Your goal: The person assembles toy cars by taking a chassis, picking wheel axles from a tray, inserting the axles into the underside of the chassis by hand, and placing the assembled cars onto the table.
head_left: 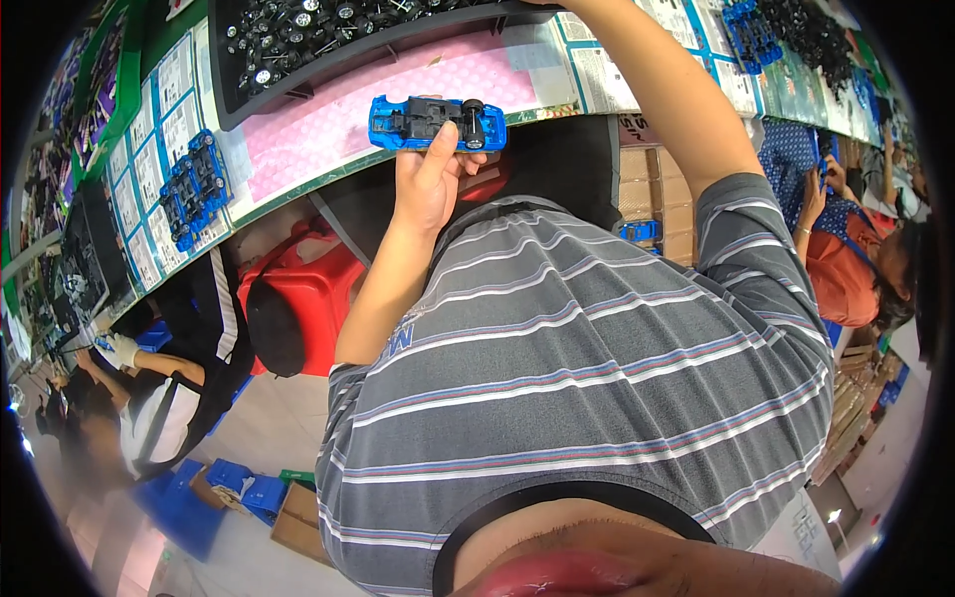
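My left hand (435, 177) is closed around a blue toy car (418, 120), thumb pressed on its black underside. The car is upside down, held at the bench's front edge. A pair of black wheels is in place near its right end; no wheels show at the left end. My right arm stretches to the far side, where my right hand (569, 4) is mostly cut off by the top edge, beside the tray's rim. Its fingers are hidden. A black tray (398, 44) holds many small black wheels with silver hubs.
Pink bubble wrap (308, 147) covers the bench before the tray. Several blue car bodies (195, 189) lie to the left, more (748, 38) at the far right. A red stool (313, 289) stands left of me. Co-workers sit at both sides, one in an orange top (841, 264).
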`<move>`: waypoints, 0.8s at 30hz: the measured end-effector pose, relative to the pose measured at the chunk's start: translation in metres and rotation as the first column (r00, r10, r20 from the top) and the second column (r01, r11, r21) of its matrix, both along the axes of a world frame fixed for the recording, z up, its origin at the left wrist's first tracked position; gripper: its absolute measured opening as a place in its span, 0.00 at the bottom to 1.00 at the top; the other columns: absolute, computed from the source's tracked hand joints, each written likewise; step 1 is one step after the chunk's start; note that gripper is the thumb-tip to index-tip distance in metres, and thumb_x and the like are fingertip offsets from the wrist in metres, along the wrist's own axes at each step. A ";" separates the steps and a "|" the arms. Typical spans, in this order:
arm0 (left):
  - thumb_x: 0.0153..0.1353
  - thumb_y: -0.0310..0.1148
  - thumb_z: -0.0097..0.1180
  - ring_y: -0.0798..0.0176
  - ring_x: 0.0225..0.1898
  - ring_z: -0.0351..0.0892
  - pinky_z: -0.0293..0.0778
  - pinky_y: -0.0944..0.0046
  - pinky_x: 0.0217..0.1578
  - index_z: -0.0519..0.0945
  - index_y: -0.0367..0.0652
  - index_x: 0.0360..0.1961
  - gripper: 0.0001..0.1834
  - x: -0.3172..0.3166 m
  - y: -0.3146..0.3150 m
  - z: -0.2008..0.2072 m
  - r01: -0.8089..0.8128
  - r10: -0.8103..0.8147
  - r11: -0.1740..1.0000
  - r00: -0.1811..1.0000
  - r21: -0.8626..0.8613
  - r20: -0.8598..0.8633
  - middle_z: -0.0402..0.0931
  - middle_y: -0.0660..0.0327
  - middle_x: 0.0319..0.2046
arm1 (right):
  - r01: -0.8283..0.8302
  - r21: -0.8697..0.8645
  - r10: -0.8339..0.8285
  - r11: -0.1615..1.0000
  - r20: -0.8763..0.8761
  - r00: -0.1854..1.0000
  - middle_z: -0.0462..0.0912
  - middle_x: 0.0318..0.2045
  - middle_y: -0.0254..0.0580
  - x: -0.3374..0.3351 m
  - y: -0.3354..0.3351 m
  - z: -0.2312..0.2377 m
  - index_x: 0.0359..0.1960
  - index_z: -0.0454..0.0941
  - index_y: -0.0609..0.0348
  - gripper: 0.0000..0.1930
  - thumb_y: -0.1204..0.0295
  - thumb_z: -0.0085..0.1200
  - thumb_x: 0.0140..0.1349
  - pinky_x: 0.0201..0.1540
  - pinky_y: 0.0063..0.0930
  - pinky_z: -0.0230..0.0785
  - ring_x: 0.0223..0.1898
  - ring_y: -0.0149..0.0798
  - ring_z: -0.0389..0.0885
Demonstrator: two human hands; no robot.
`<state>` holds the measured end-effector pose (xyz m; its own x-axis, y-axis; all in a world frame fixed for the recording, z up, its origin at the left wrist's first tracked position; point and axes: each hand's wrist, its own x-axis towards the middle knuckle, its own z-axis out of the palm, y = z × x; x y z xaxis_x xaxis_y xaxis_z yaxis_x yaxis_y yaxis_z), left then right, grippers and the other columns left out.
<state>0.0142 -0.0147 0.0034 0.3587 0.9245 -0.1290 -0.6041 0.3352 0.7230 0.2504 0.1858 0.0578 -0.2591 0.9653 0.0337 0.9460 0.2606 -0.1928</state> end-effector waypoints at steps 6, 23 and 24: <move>0.70 0.40 0.52 0.61 0.32 0.80 0.72 0.66 0.30 0.71 0.40 0.52 0.16 -0.001 -0.003 -0.001 0.000 0.001 1.000 0.999 0.023 -0.050 0.80 0.55 0.39 | 0.069 0.105 -0.074 0.992 0.044 0.996 0.82 0.26 0.62 0.003 -0.001 0.001 0.24 0.84 0.65 0.09 0.73 0.53 0.50 0.41 0.44 0.76 0.34 0.60 0.83; 0.68 0.37 0.56 0.63 0.32 0.80 0.72 0.67 0.30 0.66 0.42 0.59 0.22 -0.001 -0.004 0.001 -0.004 0.004 1.000 1.000 -0.014 -0.017 0.79 0.57 0.40 | -0.025 0.344 0.116 0.939 -0.247 0.962 0.82 0.33 0.56 -0.005 -0.050 0.039 0.33 0.83 0.65 0.08 0.76 0.64 0.51 0.44 0.41 0.74 0.39 0.58 0.80; 0.70 0.37 0.54 0.62 0.32 0.79 0.72 0.66 0.30 0.63 0.42 0.62 0.24 -0.002 -0.004 -0.002 0.000 0.001 1.000 0.998 0.020 -0.057 0.79 0.55 0.42 | 0.139 0.480 0.046 0.866 -0.353 0.935 0.82 0.33 0.55 -0.010 -0.060 0.042 0.34 0.83 0.65 0.08 0.76 0.64 0.51 0.44 0.42 0.74 0.39 0.57 0.81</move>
